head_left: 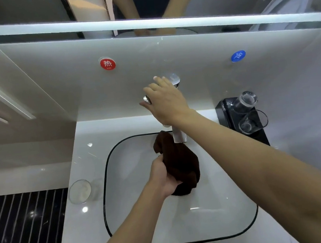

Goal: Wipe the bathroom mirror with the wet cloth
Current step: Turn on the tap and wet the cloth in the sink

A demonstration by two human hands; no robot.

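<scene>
L hand (163, 178) grips brown cloth (181, 163) under tap (179, 136), over sink (106, 178); R hand (165, 100) rests on tap top, grip open.

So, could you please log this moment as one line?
phase: at sink | left hand: grips brown cloth below faucet | right hand: rests on faucet top | mirror: untouched
</scene>
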